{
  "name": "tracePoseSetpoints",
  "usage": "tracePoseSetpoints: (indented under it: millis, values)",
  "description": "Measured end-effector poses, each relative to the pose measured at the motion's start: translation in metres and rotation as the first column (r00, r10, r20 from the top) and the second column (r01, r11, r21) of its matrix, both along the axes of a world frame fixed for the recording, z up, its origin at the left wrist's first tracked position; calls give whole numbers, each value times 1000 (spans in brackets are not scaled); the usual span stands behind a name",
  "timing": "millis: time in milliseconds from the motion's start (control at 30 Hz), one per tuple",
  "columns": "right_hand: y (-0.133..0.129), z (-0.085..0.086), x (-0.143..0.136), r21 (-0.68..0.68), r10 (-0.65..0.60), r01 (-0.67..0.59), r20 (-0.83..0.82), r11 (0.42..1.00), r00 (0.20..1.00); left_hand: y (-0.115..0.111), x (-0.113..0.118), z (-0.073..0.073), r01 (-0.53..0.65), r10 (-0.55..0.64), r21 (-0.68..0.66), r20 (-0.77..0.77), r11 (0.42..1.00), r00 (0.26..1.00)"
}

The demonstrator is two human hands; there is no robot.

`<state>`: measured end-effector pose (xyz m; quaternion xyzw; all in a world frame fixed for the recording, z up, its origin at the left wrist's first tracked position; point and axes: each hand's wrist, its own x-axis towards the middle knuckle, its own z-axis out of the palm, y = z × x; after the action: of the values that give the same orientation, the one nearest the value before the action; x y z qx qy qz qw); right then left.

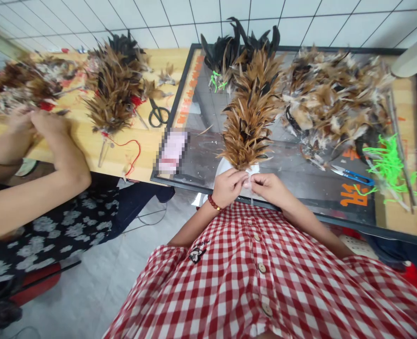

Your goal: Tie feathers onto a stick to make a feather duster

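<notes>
A long feather duster (249,108), brown along its length with black plumes at the far end, lies on the dark glass panel in front of me. My left hand (228,187) is closed on its near end, and a beaded bracelet circles that wrist. Close beside it, my right hand (269,186) pinches at the same end. A small whitish bit shows between the two hands, too small to make out. Beneath the near feathers lies something white (222,167), partly covered by the duster and my hand.
To the right are a heap of loose feathers (335,101), blue-handled thread snips (356,177), green strands (387,162) and a thin stick (399,136). At left are black scissors (158,114), another feather duster (114,89) and a co-worker's hands (40,120). Black feathers (222,52) lie behind.
</notes>
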<state>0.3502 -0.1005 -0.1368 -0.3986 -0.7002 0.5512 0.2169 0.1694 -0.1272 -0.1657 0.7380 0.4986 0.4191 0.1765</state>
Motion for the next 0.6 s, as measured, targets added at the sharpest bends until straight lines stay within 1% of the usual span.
tracePoseSetpoints:
  millis: [100, 167, 233, 300, 367, 433, 467, 533, 600]
  values:
    - [1, -3, 0, -174, -89, 76, -68, 982, 994, -2, -4, 1, 69, -58, 58, -175, 996, 983]
    - [1, -4, 0, -265, -162, 135, -81, 955, 984, -4, -6, 4, 119, -99, 59, -264, 991, 959]
    - [0, -4, 1, -323, -221, 181, -93, 929, 971, -5, -6, 6, 151, -130, 42, -322, 988, 938]
    - [-1, -2, 0, -323, -232, 192, -90, 927, 969, -6, -4, 7, 133, -110, 37, -368, 990, 923]
    - [-2, 0, 1, -232, -253, 233, -59, 944, 966, -7, -2, 6, 74, -46, 56, -386, 996, 921]
    - [-2, 2, 3, -91, -307, 301, -60, 949, 950, -7, -1, 5, 32, -8, 66, -341, 997, 940]
    - [-1, 3, 4, -39, -320, 317, -86, 947, 944, -7, -1, 5, 26, -9, 57, -288, 998, 958]
    - [0, 4, 10, -16, -290, 291, -155, 957, 945, -7, -1, 7, 20, -18, 15, -120, 1000, 993]
    - [1, 4, 18, -26, -236, 235, -176, 972, 956, -7, -2, 9, -4, 7, -50, 77, 999, 997]
